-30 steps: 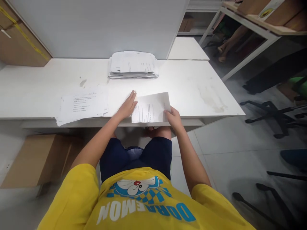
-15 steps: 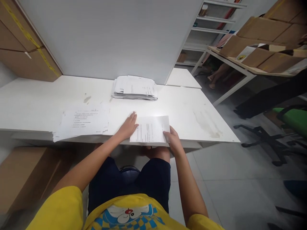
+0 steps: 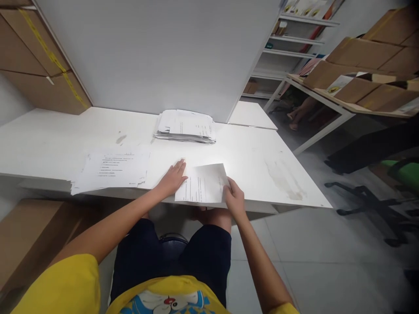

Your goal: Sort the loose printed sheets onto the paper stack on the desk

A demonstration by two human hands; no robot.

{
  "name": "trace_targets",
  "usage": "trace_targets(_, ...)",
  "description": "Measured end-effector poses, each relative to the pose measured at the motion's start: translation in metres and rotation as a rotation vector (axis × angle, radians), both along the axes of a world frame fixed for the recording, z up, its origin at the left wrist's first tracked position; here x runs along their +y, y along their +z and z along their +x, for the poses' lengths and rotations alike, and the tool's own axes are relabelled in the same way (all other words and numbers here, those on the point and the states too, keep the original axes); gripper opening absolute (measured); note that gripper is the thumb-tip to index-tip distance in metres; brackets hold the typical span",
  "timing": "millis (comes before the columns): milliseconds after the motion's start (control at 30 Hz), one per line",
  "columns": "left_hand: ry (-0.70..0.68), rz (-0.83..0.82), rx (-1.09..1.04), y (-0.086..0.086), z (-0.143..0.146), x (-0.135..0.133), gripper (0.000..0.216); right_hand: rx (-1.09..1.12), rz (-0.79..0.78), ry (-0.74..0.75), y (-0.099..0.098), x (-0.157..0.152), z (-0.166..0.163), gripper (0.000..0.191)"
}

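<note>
A printed sheet of paper (image 3: 204,185) lies at the front edge of the white table, its right part lifted and bent upward. My right hand (image 3: 234,196) pinches that raised right edge between thumb and fingers. Flat on the left side of the sheet rests my left hand (image 3: 173,176), fingers stretched out. Left of it, a loose stack of printed sheets (image 3: 111,170) is spread near the front edge. A thicker stack of papers (image 3: 185,126) stands farther back, close to the grey panel.
The white table (image 3: 248,165) has smudges on its right part. A grey panel (image 3: 157,52) rises behind it. Taped cardboard boxes (image 3: 39,87) stand at the left, another cardboard box (image 3: 32,235) below. At right are a box-laden table (image 3: 321,98), a person's dark-clothed leg and a wheeled chair (image 3: 376,205).
My right hand has raised the right side of the sheet, which now bends upward more. My left hand stays on its left side. The whole view has shifted slightly.
</note>
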State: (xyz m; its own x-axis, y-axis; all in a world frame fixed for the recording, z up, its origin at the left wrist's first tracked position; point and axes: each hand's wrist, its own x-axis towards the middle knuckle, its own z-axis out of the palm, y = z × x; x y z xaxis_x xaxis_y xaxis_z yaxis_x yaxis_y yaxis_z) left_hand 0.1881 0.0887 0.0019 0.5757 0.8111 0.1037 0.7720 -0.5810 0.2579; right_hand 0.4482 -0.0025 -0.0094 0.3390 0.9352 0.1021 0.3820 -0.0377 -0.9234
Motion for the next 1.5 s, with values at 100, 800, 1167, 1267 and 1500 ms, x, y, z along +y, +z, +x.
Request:
trace_targets(100, 0.006, 0.008, -0.026, -0.001, -0.001, -0.001, 0.061, -0.004, 0.068, -0.036, 0.005, -0.009, 0.016, 0.042)
trace_targets(800, 0.007, -0.031, -0.097, 0.0, 0.005, -0.013, 0.067, -0.023, 0.209, -0.089, 0.071, 0.276, -0.028, 0.054)
trace_targets(1167, 0.033, -0.031, -0.201, -0.013, 0.015, -0.015, 0.066, -0.362, 0.319, -0.103, 0.053, 0.244, -0.071, 0.041)
trace_targets(1267, 0.047, -0.072, -0.196, -0.014, 0.016, -0.014, 0.065, -0.396, 0.409, 0.457, 0.055, 0.192, -0.142, 0.034)
trace_targets(1500, 0.093, 0.002, -0.122, -0.02, 0.022, -0.013, 0.07, -0.75, 0.228, 1.159, 0.035, 0.084, -0.259, 0.042)
